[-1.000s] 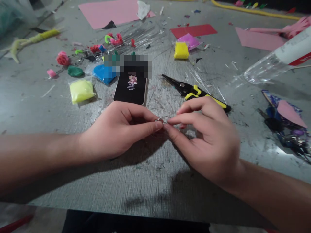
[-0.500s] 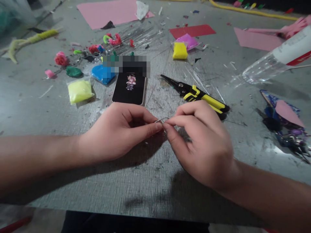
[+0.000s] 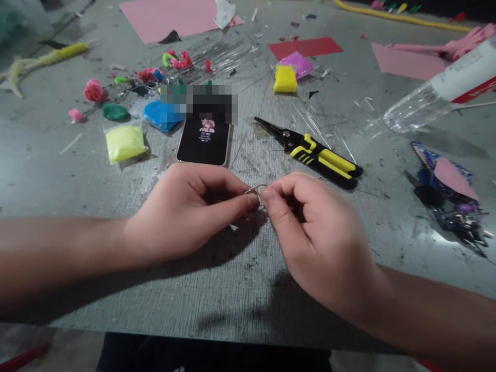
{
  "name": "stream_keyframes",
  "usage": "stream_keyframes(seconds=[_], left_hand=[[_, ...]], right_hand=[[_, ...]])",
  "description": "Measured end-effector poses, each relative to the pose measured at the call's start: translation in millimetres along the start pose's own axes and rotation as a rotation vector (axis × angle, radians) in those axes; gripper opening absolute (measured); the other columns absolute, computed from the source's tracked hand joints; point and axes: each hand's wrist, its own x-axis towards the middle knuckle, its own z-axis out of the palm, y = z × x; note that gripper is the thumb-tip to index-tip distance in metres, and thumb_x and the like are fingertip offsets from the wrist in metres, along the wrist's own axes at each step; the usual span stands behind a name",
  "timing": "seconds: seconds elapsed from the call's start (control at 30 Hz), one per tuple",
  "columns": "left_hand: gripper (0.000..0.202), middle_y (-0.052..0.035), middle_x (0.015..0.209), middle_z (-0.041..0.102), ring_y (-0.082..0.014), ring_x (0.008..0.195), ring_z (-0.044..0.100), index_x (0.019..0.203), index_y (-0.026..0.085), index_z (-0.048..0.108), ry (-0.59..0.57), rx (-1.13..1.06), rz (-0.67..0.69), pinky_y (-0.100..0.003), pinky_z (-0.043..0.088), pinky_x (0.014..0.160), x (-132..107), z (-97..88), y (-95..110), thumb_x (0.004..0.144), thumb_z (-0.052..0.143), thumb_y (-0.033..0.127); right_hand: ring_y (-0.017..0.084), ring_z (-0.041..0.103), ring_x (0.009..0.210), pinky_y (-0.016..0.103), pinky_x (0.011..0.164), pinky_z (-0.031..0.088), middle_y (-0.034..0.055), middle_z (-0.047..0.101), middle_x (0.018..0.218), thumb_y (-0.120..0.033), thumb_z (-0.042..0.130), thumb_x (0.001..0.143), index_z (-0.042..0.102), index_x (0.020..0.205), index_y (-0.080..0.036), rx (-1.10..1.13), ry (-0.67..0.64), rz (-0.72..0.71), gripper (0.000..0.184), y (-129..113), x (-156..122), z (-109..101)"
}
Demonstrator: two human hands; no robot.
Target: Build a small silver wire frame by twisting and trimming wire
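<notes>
My left hand [image 3: 186, 212] and my right hand [image 3: 318, 237] meet at the middle of the grey table [image 3: 232, 289], fingertips together. Both pinch a thin bent piece of silver wire [image 3: 254, 190], of which only a small loop shows between the thumbs. The fingers of both hands are curled closed. Black-and-yellow pliers [image 3: 318, 155] lie just beyond my right hand. A phone [image 3: 204, 139] with a lit screen lies beyond my left hand.
Lumps of clay lie at the back left: yellow-green [image 3: 124, 142], blue [image 3: 160, 114], green [image 3: 114, 111], and a yellow one [image 3: 284, 78] further back. Pink paper sheets [image 3: 170, 18], a red sheet [image 3: 306, 47], a clear plastic bottle [image 3: 437, 98] and a dark plastic bundle [image 3: 449, 196] lie around.
My right hand has turned over the wire and curled tighter, its fingers drawn in from the pliers. My left hand has stayed where it was.
</notes>
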Motion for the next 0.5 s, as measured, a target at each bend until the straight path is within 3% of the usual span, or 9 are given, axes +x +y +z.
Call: stream_keyframes(seconds=[0.07, 0.2, 0.4, 0.5], left_hand=[[0.015, -0.0018, 0.071, 0.076, -0.0153, 0.062, 0.067, 0.079, 0.020, 0.076, 0.057, 0.065, 0.068, -0.023, 0.050, 0.053, -2.5, 0.7, -0.1, 0.084, 0.074, 0.033], [0.009, -0.0011, 0.081, 0.080, -0.0151, 0.069, 0.072, 0.087, 0.022, 0.078, 0.174, 0.334, 0.306, -0.024, 0.053, 0.058, -6.4, 0.2, 3.2, 0.087, 0.071, 0.028], [0.015, -0.0007, 0.088, 0.082, -0.0155, 0.078, 0.076, 0.094, 0.024, 0.075, 0.155, 0.549, 0.674, -0.024, 0.060, 0.071, -9.4, -5.1, 4.0, 0.088, 0.068, 0.013], [0.018, -0.0038, 0.086, 0.081, -0.0156, 0.074, 0.076, 0.096, 0.020, 0.074, 0.178, 0.583, 0.800, -0.022, 0.061, 0.068, -8.8, -5.6, 1.3, 0.085, 0.068, 0.008]], right_hand=[[0.014, 0.056, 0.066, 0.029, 0.059, 0.046, 0.0015, 0.062, 0.076, -0.020, 0.059, 0.097, 0.061, 0.086, -0.021, 0.034, 0.016, 0.022, 0.011, -2.8, -0.4, -0.8], [0.014, 0.055, 0.064, 0.030, 0.058, 0.048, 0.0046, 0.067, 0.087, -0.016, 0.065, 0.092, 0.065, 0.094, -0.021, 0.015, 0.107, -0.082, 0.005, -4.7, -1.6, -1.0], [0.012, 0.057, 0.068, 0.027, 0.059, 0.049, 0.0038, 0.068, 0.085, -0.014, 0.067, 0.090, 0.067, 0.091, -0.017, 0.107, 0.140, -0.100, 0.003, -4.0, -2.6, 1.5], [0.011, 0.061, 0.073, 0.026, 0.066, 0.050, 0.0033, 0.068, 0.082, -0.011, 0.066, 0.091, 0.067, 0.087, -0.015, 0.099, 0.155, -0.136, 0.006, -2.6, -2.5, 1.9]])
